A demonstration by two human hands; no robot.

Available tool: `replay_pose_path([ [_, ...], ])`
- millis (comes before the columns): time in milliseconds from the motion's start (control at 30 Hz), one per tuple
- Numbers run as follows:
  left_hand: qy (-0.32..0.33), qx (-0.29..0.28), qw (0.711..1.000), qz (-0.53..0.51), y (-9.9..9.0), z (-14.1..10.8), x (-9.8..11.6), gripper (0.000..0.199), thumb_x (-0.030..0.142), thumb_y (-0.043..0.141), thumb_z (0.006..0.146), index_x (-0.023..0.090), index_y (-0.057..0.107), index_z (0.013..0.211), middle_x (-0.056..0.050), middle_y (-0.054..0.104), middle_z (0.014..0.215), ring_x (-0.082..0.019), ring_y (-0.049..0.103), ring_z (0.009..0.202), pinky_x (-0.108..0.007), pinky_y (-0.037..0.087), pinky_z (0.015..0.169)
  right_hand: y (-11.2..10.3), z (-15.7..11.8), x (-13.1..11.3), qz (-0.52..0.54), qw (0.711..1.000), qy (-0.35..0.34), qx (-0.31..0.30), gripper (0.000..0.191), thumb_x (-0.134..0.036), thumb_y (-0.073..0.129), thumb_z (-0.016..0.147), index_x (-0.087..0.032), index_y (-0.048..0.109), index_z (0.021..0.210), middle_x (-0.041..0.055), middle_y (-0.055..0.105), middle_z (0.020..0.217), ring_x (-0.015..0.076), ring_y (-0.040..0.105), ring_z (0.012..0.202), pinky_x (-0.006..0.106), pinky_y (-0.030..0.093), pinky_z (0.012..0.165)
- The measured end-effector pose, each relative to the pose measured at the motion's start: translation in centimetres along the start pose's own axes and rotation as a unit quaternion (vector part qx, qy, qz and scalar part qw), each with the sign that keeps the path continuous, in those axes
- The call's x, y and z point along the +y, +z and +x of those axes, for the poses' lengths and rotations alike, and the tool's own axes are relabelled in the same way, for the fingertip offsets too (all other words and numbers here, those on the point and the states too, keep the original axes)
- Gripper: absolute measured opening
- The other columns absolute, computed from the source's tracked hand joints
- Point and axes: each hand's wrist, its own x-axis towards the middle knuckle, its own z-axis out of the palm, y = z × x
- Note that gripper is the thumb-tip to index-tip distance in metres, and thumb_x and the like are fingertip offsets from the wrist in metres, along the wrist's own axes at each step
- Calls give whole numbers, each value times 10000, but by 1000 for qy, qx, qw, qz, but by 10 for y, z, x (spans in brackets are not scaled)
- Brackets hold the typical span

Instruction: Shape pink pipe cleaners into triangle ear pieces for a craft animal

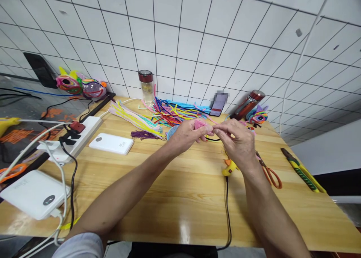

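Pile of fuzzy stems (pixel 180 110) on the wooden table (pixel 169 201) = reference. Both hands are just in front of its right part, touching or nearly so. Left hand (pixel 189 135): digits closed around a pink fuzzy piece (pixel 200 124), which sits between the 2 hands. Right hand (pixel 239 139): thumb and forefinger pinched together at the piece's right side, can't tell what's between the tips. Yellow corded tool (pixel 229 168) in front and right of the pile, part hidden by the right wrist. Orange-handled scissors (pixel 264 167) farther right, green-yellow cutter (pixel 301 171) beyond those. Phone (pixel 219 104) at the pile's right end, red flask (pixel 248 104) past it. Clear bottle (pixel 146 88) at its left rear, white power bank (pixel 110 144) left and nearer.
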Motion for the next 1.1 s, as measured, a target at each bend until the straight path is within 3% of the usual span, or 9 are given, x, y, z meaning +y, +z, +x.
replay_pose_path([
  [300, -6, -22, 999, -25, -2, 2, 1, 578, 661, 933, 699, 152, 703, 849, -11, 694, 669, -108, 610, 562, -224, 482, 533, 1, -1, -1, -11, 1000, -21, 6, 192, -142, 696, 1005, -275, 833, 985, 27, 775, 781, 202, 693, 731, 347, 506, 657],
  [700, 0, -49, 999, -18, -5, 1, 0, 588, 730, 842, 781, 168, 682, 840, -8, 666, 632, -134, 647, 565, -231, 480, 523, 1, -3, 3, -37, 998, -49, 4, 206, -133, 689, 1014, -276, 835, 993, 27, 761, 796, 190, 694, 735, 331, 524, 670],
  [933, -8, -30, 999, -16, -4, 1, -3, 298, 453, 763, 887, 162, 698, 879, -5, 686, 651, -111, 632, 567, -215, 482, 560, 3, -3, 5, -51, 997, -65, 6, 196, -122, 694, 1023, -265, 827, 1038, 27, 759, 807, 184, 679, 737, 326, 519, 680],
  [1100, -27, -39, 998, -43, -6, 1, -3, 405, 460, 905, 773, 144, 742, 966, 5, 687, 675, -104, 621, 589, -201, 468, 539, 3, -3, 4, -33, 997, -69, 16, 218, -105, 681, 1023, -269, 820, 1053, 28, 771, 824, 189, 696, 768, 329, 517, 691],
])
